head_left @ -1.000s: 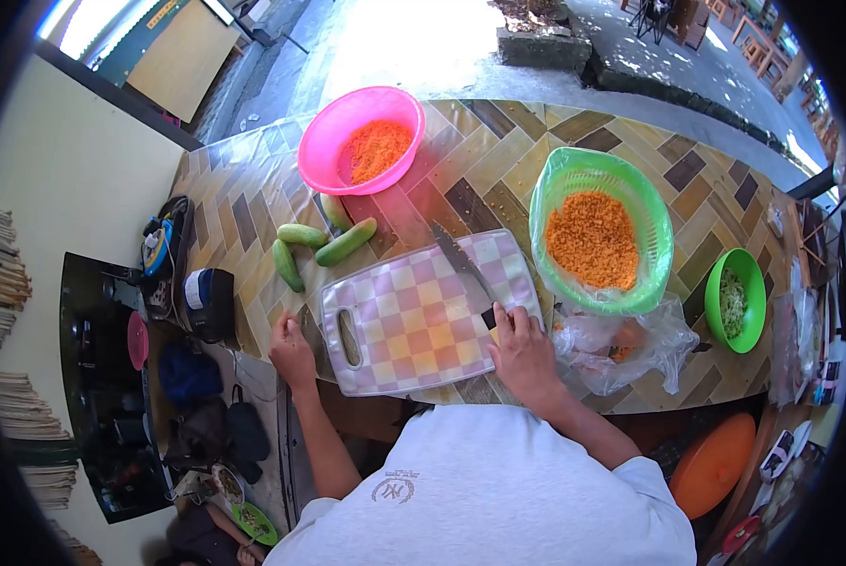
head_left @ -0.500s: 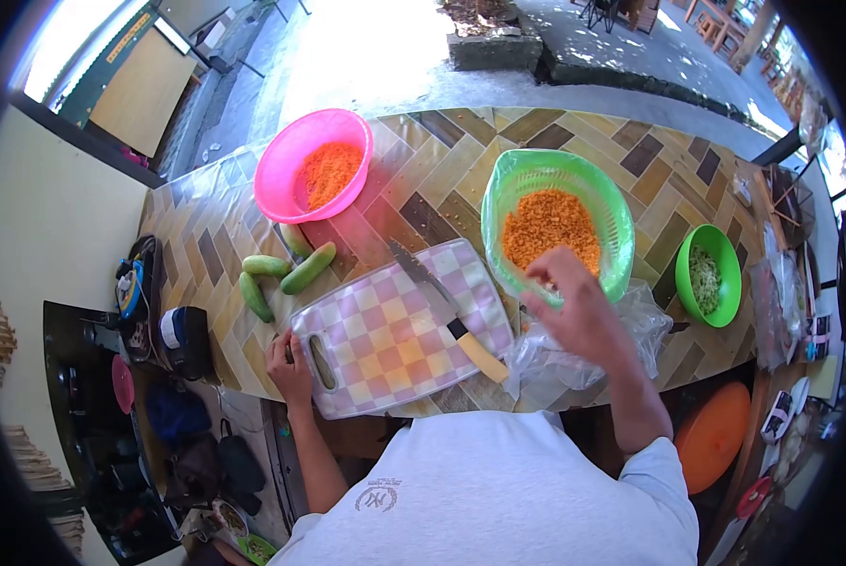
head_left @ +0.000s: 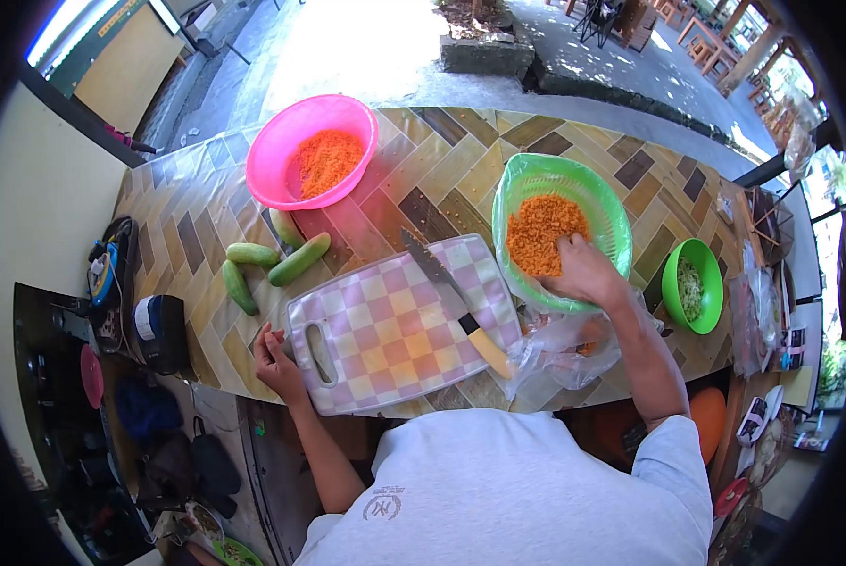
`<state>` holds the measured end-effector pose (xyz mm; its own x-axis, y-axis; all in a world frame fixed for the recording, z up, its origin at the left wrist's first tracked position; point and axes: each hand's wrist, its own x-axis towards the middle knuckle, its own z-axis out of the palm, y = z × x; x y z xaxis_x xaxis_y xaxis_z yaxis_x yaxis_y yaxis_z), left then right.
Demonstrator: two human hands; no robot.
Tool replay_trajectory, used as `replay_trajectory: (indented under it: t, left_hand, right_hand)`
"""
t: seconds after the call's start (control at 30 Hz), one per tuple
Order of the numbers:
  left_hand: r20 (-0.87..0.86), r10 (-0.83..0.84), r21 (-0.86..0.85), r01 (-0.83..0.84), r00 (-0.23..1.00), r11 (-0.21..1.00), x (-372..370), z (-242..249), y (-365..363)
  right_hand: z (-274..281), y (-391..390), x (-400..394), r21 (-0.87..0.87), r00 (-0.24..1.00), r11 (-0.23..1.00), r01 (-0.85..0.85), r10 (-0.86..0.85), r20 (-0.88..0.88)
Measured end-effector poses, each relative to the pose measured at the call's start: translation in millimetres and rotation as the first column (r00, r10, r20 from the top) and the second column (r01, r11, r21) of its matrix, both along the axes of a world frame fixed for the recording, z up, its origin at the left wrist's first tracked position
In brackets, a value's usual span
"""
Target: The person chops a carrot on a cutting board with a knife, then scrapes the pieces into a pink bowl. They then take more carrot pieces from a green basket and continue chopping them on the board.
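My right hand (head_left: 579,269) reaches into the green basket (head_left: 614,212), its fingers pressed into the chopped orange food (head_left: 539,226); what the fingertips hold is hidden. My left hand (head_left: 278,365), fingers curled and apart with nothing in them, is just left of the checkered cutting board (head_left: 376,330). On the board lies a knife (head_left: 447,294) with a yellow handle, its handle end near a clear plastic bag (head_left: 560,354). Beyond the board, several green cucumbers (head_left: 298,259) lie near a pink bowl (head_left: 258,174) of shredded orange food.
A small green bowl (head_left: 713,300) of pale green shreds stands at the right. A black device (head_left: 161,332) sits at the table's left edge. Plastic packets (head_left: 751,311) lie along the right edge. An orange round object (head_left: 708,420) is below the table.
My right hand has gone down into the orange food from above the basket's near rim. My left hand has come off the board's edge. The camera view has shifted slightly.
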<state>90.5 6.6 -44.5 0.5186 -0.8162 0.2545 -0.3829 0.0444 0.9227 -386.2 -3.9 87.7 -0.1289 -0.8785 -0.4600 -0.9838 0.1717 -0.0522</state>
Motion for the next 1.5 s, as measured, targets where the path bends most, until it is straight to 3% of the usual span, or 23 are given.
replay_trajectory:
  t: [0.17,0.27,0.37,0.5,0.6,0.8,1.1,1.2,1.27,1.33,1.5]
  left_hand:
    - [-0.045,-0.042,0.010,0.043,0.998,0.999,2.3,3.4,-1.3]
    - [-0.059,-0.042,0.019,0.043,0.997,0.999,2.9,4.1,-1.5]
    - [-0.084,-0.037,0.029,0.039,0.996,0.999,4.9,3.1,-2.5]
    - [-0.048,-0.029,0.039,0.031,0.998,0.999,4.8,2.8,-3.6]
    - [-0.064,-0.031,0.039,0.034,0.997,0.999,4.1,5.4,-2.3]
    - [-0.052,-0.052,0.028,0.053,0.997,0.998,6.4,3.0,-2.1]
    - [-0.089,-0.029,0.031,0.032,0.996,0.999,3.3,5.7,-1.7]
    - [-0.096,-0.027,0.034,0.030,0.995,0.999,1.2,8.7,-1.0]
    - [-0.091,-0.024,0.024,0.027,0.996,0.999,3.6,6.3,-0.8]
    - [-0.086,-0.016,0.036,0.019,0.996,0.999,1.6,10.7,0.5]
    - [-0.116,-0.020,0.029,0.024,0.993,0.999,5.8,8.0,1.4]
  right_hand:
    - [-10.9,-6.6,1.0,0.019,0.995,0.998,-0.056,0.054,0.088]
    - [-9.0,-9.5,11.0,0.010,0.983,0.998,0.058,-0.059,0.175]
    - [-12.8,-3.6,15.9,-0.055,0.993,0.998,0.015,-0.008,0.122]
    - [-16.0,-7.9,13.7,-0.061,0.973,0.997,-0.038,0.050,0.223]
    - [-9.8,-7.3,16.6,-0.094,0.971,0.995,0.018,0.005,0.239]
    - [-22.4,-3.3,4.0,-0.309,0.937,0.944,0.113,0.002,0.348]
    - [-8.4,-13.3,10.3,-0.237,0.943,0.956,0.176,-0.094,0.320]
    - [-2.2,-17.3,10.1,-0.179,0.904,0.949,0.258,-0.172,0.391]
    - [-17.6,-15.1,0.7,-0.301,0.945,0.934,0.193,-0.095,0.312]
    - [-13.3,-18.8,-2.3,-0.214,0.936,0.963,0.164,-0.083,0.342]
    - [-19.0,-15.1,-14.8,-0.316,0.959,0.942,0.115,-0.023,0.281]
